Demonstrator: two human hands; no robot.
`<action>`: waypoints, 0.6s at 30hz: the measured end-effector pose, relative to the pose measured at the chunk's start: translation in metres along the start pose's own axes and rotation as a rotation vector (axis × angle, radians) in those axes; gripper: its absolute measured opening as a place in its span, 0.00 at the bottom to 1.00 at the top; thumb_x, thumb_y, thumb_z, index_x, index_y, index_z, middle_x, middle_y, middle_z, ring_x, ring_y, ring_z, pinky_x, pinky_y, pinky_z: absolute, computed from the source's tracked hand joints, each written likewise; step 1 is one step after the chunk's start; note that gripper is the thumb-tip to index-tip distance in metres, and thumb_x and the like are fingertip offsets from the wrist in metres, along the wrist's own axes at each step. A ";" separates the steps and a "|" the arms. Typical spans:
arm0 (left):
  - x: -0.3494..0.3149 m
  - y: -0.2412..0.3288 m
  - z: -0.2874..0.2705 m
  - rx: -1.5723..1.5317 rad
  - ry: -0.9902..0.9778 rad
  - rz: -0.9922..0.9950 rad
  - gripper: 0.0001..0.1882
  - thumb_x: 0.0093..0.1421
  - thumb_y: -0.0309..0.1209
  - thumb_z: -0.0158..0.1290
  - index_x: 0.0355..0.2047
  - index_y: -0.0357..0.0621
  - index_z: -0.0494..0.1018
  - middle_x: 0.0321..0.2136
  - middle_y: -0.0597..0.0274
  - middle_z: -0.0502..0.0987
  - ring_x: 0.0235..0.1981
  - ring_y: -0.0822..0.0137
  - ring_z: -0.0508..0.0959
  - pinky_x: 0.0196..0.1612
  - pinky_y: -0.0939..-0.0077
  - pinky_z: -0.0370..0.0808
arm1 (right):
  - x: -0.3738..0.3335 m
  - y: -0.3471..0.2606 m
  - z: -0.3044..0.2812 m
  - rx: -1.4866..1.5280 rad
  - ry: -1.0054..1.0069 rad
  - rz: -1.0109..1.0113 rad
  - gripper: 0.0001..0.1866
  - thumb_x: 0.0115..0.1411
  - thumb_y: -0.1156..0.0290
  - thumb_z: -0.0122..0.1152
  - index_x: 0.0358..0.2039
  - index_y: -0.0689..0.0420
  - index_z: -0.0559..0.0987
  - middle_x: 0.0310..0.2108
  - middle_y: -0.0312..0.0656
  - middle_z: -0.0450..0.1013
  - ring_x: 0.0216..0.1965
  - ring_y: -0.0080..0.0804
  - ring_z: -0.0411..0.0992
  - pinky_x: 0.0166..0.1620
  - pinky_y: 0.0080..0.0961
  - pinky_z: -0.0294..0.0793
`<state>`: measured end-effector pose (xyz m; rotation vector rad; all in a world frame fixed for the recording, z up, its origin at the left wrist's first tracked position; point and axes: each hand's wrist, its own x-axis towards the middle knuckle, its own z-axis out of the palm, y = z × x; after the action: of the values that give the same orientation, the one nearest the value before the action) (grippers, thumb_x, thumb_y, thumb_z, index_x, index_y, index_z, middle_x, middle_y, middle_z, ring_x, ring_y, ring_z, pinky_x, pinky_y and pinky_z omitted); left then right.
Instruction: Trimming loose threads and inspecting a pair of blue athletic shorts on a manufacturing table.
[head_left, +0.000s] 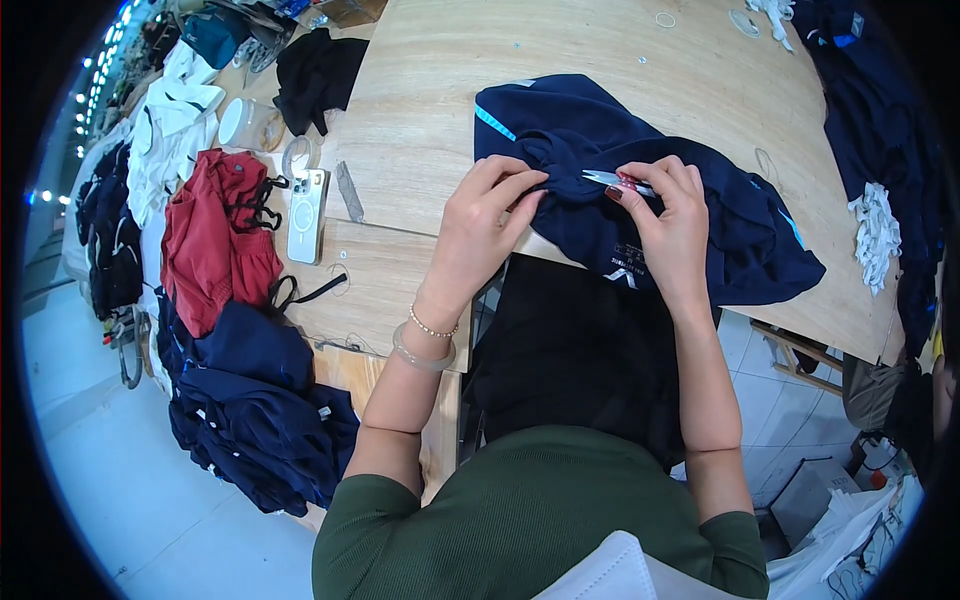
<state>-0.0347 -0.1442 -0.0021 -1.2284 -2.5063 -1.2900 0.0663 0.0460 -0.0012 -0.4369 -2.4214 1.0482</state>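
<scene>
A navy garment (pixel 620 130) with light-blue trim lies bunched on the wooden table in front of me. My left hand (pixel 482 215) pinches a gathered fold of it between thumb and fingers. In my right hand (pixel 668 220) is a pair of small thread snips (pixel 604 178), gripped with fingers and thumb. Their pale metal blades point left, toward the fold beside my left fingertips. Whether the blades touch the cloth I cannot tell. Below the snips, white print shows on the garment, near the table's front edge.
To the left on the wooden table (pixel 420 120) lie a phone (pixel 306 215), a roll of clear tape (pixel 299 157) and a red garment (pixel 215 240). A navy clothes pile (pixel 265 430) sits nearer me. White scraps (pixel 876 235) and dark cloth (pixel 880 130) lie at the right.
</scene>
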 end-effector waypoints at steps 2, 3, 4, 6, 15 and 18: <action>0.002 0.002 0.002 0.026 -0.014 0.020 0.08 0.56 0.20 0.60 0.37 0.38 0.80 0.35 0.59 0.77 0.32 0.66 0.79 0.35 0.76 0.77 | -0.002 0.000 0.000 -0.005 -0.008 0.007 0.10 0.52 0.70 0.70 0.34 0.60 0.83 0.28 0.38 0.69 0.33 0.36 0.64 0.39 0.30 0.65; 0.004 0.002 0.004 0.064 0.002 0.079 0.08 0.55 0.20 0.60 0.37 0.38 0.80 0.34 0.59 0.77 0.32 0.64 0.79 0.35 0.74 0.77 | -0.002 -0.001 0.001 0.000 -0.010 0.003 0.10 0.52 0.70 0.70 0.34 0.59 0.83 0.28 0.38 0.69 0.33 0.35 0.64 0.40 0.30 0.65; 0.006 0.001 0.005 0.101 0.018 0.138 0.08 0.54 0.20 0.61 0.36 0.39 0.80 0.34 0.60 0.77 0.33 0.62 0.79 0.36 0.73 0.77 | -0.002 -0.001 0.001 0.004 -0.012 0.000 0.10 0.52 0.70 0.70 0.34 0.59 0.83 0.28 0.38 0.69 0.33 0.35 0.65 0.40 0.30 0.64; 0.007 0.000 0.006 0.107 0.016 0.141 0.08 0.54 0.20 0.61 0.36 0.38 0.80 0.33 0.59 0.77 0.33 0.62 0.79 0.37 0.72 0.77 | -0.002 -0.004 0.002 0.005 -0.017 -0.002 0.10 0.52 0.70 0.70 0.34 0.59 0.83 0.28 0.37 0.69 0.34 0.35 0.65 0.41 0.30 0.64; 0.006 -0.006 0.013 0.056 0.049 0.114 0.05 0.56 0.19 0.59 0.34 0.37 0.78 0.32 0.58 0.78 0.30 0.61 0.79 0.32 0.73 0.76 | -0.006 -0.007 0.008 -0.025 -0.035 -0.041 0.11 0.52 0.67 0.71 0.34 0.58 0.83 0.28 0.35 0.69 0.35 0.34 0.65 0.42 0.30 0.63; 0.006 -0.007 0.013 0.036 0.043 0.102 0.05 0.56 0.19 0.59 0.34 0.37 0.78 0.32 0.58 0.78 0.29 0.62 0.79 0.30 0.74 0.76 | -0.006 -0.009 0.012 -0.051 -0.021 -0.079 0.10 0.51 0.67 0.71 0.33 0.58 0.84 0.28 0.35 0.69 0.34 0.33 0.64 0.40 0.31 0.62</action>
<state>-0.0403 -0.1338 -0.0130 -1.2879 -2.3924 -1.2290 0.0641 0.0304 -0.0033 -0.3457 -2.4674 0.9639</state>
